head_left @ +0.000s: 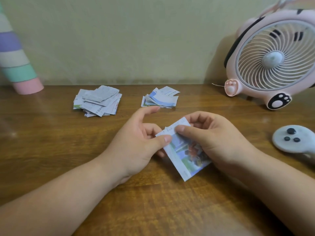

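Observation:
A small stack of printed paper slips (185, 155), with a colourful picture on the top one, is held just above the wooden table (51, 150) in the middle. My right hand (216, 140) grips the stack from the right, thumb on top. My left hand (134, 143) pinches the stack's upper left corner between thumb and fingers, its index finger raised. Two loose piles lie farther back: mostly white text slips (98, 101) on the left and blue-edged slips (161, 97) on the right.
A pink cat-themed desk fan (272, 60) stands at the back right. A white controller with dark buttons (293, 138) lies at the right edge. A pastel striped tube (18, 65) leans at the back left against the wall.

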A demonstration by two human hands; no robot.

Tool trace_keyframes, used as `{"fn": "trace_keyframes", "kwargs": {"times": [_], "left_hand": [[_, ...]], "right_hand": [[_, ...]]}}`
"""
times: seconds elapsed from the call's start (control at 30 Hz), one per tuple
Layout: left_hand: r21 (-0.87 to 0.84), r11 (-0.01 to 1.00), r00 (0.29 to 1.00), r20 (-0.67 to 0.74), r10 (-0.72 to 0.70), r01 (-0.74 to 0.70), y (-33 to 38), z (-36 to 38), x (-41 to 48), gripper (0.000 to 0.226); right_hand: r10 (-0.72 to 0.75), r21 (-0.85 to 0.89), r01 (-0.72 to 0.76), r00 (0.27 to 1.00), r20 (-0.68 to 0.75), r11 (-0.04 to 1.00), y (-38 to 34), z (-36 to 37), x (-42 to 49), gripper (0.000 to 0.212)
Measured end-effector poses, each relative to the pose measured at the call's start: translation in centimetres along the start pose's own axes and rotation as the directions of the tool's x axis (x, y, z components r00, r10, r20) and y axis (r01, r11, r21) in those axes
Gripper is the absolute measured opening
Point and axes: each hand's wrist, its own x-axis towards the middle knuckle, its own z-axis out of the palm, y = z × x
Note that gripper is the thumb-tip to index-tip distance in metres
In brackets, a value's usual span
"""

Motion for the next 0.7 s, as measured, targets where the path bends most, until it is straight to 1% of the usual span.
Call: {"fn": "trace_keyframes", "kwargs": {"times": [0.1, 0.17, 0.27, 0.33, 0.43, 0.5, 0.53, 0.6, 0.67, 0.7], "left_hand": [[0.008, 1.000, 0.999, -0.029, 0.027, -0.027, 0.1, 0.2, -0.1, 0.067], [0.016, 0.999, 0.999, -0.024, 0.035, -0.034, 0.0, 0.2, -0.2, 0.067], [0.033, 0.998, 0.998, -0.007, 0.058, -0.058, 0.0, 0.3, -0.3, 0.064], [0.031, 0.997, 0.997, 0.011, 0.071, -0.071, 0.0, 0.4, -0.5, 0.058], [-0.019, 0.997, 0.996, 0.044, 0.076, -0.075, 0.0, 0.2, -0.6, 0.036], [-0.095, 0.993, 0.994, 0.072, 0.077, -0.070, 0.0, -0.1, -0.6, 0.021], [-0.132, 0.990, 0.994, 0.087, 0.070, -0.058, 0.0, -0.3, -0.5, 0.019], [-0.178, 0.984, 0.993, 0.109, 0.046, -0.026, 0.0, -0.4, -0.4, 0.027], [-0.178, 0.984, 0.993, 0.116, 0.035, -0.014, 0.0, -0.4, -0.4, 0.036], [-0.168, 0.986, 0.992, 0.117, 0.036, -0.016, 0.0, -0.5, -0.5, 0.039]], "right_hand": [[-0.001, -0.099, 0.002, 1.000, 0.009, 0.995, 0.0, 0.2, 0.0, 0.019], [-0.006, -0.127, 0.012, 0.999, 0.048, 0.992, 0.0, 0.2, -0.1, 0.022], [0.018, -0.087, -0.006, 0.991, 0.131, 0.996, -0.3, 0.1, -0.4, 0.019], [0.051, -0.046, -0.043, 0.981, 0.188, 0.998, -0.5, -0.1, -0.5, 0.020], [0.105, 0.031, -0.116, 0.964, 0.244, 0.993, -0.8, -0.5, -0.4, 0.021], [0.148, 0.109, -0.183, 0.951, 0.271, 0.977, -1.3, -0.5, -0.5, 0.020], [0.175, 0.149, -0.221, 0.947, 0.270, 0.964, -1.5, -0.5, -0.6, 0.019], [0.224, 0.199, -0.277, 0.942, 0.250, 0.940, -1.8, -0.5, -0.6, 0.014], [0.254, 0.230, -0.305, 0.940, 0.226, 0.924, -1.9, -0.4, -0.6, 0.011], [0.260, 0.239, -0.311, 0.940, 0.219, 0.920, -2.0, -0.4, -0.5, 0.013]]}}
